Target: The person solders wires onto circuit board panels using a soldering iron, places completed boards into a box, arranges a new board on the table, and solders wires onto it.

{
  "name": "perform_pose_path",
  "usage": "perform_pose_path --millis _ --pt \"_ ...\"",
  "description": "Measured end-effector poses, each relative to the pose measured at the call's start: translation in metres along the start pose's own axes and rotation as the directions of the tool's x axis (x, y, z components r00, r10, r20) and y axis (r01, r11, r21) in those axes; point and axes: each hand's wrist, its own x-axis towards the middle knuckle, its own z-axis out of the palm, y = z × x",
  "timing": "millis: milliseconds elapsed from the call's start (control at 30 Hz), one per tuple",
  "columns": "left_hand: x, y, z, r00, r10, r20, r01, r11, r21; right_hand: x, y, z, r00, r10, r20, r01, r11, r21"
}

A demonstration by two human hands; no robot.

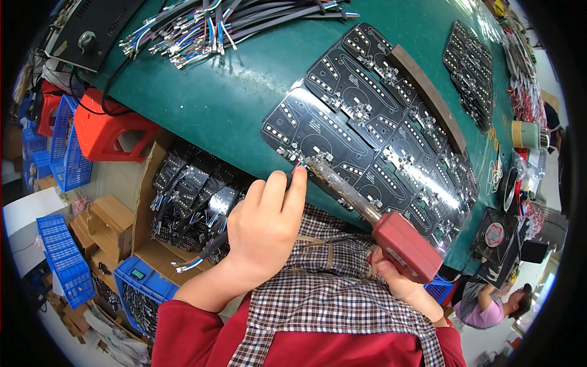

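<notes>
The left hand (pixel 267 214) pinches thin coloured wires (pixel 299 165) between thumb and fingers, at the near side of a black circuit board (pixel 306 125) that lies by the near edge of the green surface (pixel 208 104). The right hand (pixel 400 281) is wrapped around the red handle of a soldering iron (pixel 406 244), past the near edge; its metal shaft slants over the board, the tip just beside the wires. Whether tip and wires touch cannot be told. A dark cable (pixel 214 246) comes out beneath the left hand, its loose ends above an open cardboard box (pixel 144 223) of boards below the near edge; the hand hides whether it joins the pinched wires.

More circuit boards (pixel 397 153) spread from that board toward the right end of the surface, with a curved brown bar (pixel 431 101) resting on them. Farther from the near edge, toward the right end, lies a separate stack of boards (pixel 468 70). A bundle of cables (pixel 244 24) lies toward the far left, near a black box with a knob (pixel 92 33) at the left corner. A red stool (pixel 113 125) stands below that corner.
</notes>
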Motion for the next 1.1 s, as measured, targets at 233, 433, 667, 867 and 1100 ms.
perform_pose_path --millis 233,433,667,867,1100 --pt "0.001 0.003 -0.004 1.000 0.028 0.012 -0.029 0.996 0.079 0.008 -0.032 -0.005 0.995 0.086 -0.045 -0.068 0.945 0.319" --pt "-0.002 -0.002 0.002 0.999 0.028 -0.030 -0.028 1.000 -0.004 0.005 -0.018 0.002 0.991 0.129 -0.025 -0.101 0.872 0.480" --pt "0.000 0.004 0.002 0.999 0.018 -0.030 -0.016 0.998 0.057 0.002 -0.009 0.000 0.999 -0.038 -0.013 0.038 0.998 -0.054" --pt "0.000 0.009 0.002 1.000 0.005 0.003 -0.005 0.991 0.137 0.005 -0.020 -0.002 0.998 -0.040 -0.048 0.032 0.989 -0.145" --pt "-0.004 0.003 0.003 0.999 -0.027 -0.025 0.024 0.994 -0.109 -0.001 -0.013 0.000 0.999 -0.016 -0.033 0.020 0.993 0.115"
